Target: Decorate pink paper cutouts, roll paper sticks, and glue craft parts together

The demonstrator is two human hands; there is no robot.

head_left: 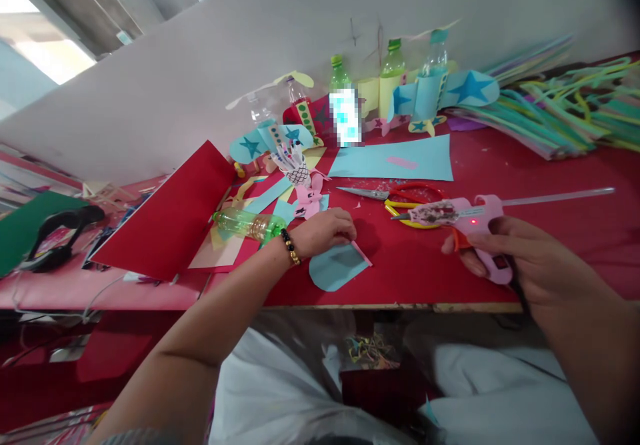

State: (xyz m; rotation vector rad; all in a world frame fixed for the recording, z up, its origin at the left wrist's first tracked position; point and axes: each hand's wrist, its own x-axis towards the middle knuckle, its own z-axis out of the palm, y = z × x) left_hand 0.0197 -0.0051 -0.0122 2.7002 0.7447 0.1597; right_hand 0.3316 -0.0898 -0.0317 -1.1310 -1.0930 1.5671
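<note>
My left hand rests on the red table with its fingers curled down at the edge of a light blue paper piece, which has one rounded end. A narrow pink strip runs along the straight edge of that paper, partly under my fingertips. In my right hand is a pink hot glue gun, its red light lit and its nozzle pointing left. A long clear glue stick extends behind it. Scissors with red and yellow handles lie just beyond the nozzle.
A green plastic bottle lies beside my left wrist. Pens stand in a patterned holder. Decorated bottle planes line the wall, near a blue sheet. Pipe cleaners heap at right; a red board leans at left.
</note>
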